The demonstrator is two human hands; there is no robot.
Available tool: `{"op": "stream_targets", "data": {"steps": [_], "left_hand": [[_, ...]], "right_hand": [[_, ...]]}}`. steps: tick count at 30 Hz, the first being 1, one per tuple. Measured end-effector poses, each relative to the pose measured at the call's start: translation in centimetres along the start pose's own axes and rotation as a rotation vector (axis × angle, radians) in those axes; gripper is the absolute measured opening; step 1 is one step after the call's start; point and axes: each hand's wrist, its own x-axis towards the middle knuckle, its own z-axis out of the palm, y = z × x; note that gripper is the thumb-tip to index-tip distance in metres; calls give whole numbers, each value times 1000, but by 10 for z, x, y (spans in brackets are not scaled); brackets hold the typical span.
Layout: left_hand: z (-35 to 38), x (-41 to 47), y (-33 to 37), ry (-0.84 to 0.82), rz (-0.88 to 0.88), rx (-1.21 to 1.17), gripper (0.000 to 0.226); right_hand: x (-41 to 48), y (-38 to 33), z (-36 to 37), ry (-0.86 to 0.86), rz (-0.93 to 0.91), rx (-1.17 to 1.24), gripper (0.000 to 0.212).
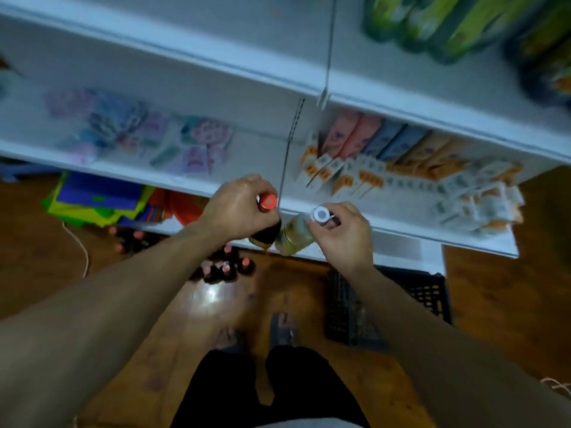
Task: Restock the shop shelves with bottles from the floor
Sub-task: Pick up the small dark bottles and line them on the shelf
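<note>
My left hand (pixel 236 208) grips the neck of a dark bottle with a red cap (pixel 267 202). Beside it, my right hand (pixel 343 233) holds a pale yellow bottle with a white cap (pixel 293 234) by its neck. Both bottles hang upright, side by side, in front of the white shelf edge (pixel 386 227). Several more dark red-capped bottles (pixel 227 270) stand on the wooden floor below my left forearm. More of them (pixel 129 237) sit further left under the shelf.
A black plastic crate (pixel 426 295) lies on the floor at the right, under my right arm. White shelves hold orange and white boxes (pixel 401 177), colourful packets (pixel 139 134) and green packs (pixel 448 23). Bright bags (pixel 99 202) lie lower left. My feet (pixel 256 335) are below.
</note>
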Motion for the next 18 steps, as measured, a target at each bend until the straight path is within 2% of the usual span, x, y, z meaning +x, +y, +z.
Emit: {"op": "stream_targets", "data": {"steps": [10,18], "left_hand": [[-148,24,147,94,265,-15,19],[-209,56,236,138,298,-145,10]], "right_hand": [[15,-104,-153,287,-235,112,14],[49,-143,-235,439,-255,297,16]]}}
